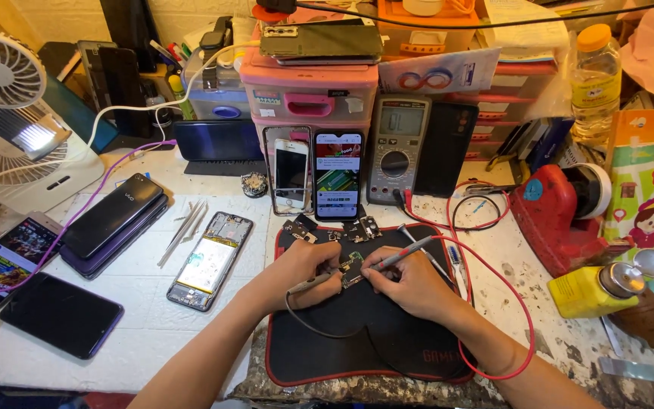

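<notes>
My left hand [308, 271] grips a black multimeter probe [313, 282] whose tip touches a small circuit board [351, 271] on the black mat [357, 341]. My right hand [410, 282] holds the red probe [406, 254] on the same board, its red lead [520, 303] looping to the right. Both hands sit close together over the mat's upper half. More small boards [334, 227] lie at the mat's top edge. A grey multimeter [397, 148] stands upright behind the mat.
An opened phone [210, 260] and tweezers [183, 231] lie left of the mat, with several phones [111, 220] further left. Two lit phones [338, 174] lean on pink drawers [308, 95]. Fan [9, 113] far left; red tape dispenser [558, 216] and yellow bottle [592, 288] right.
</notes>
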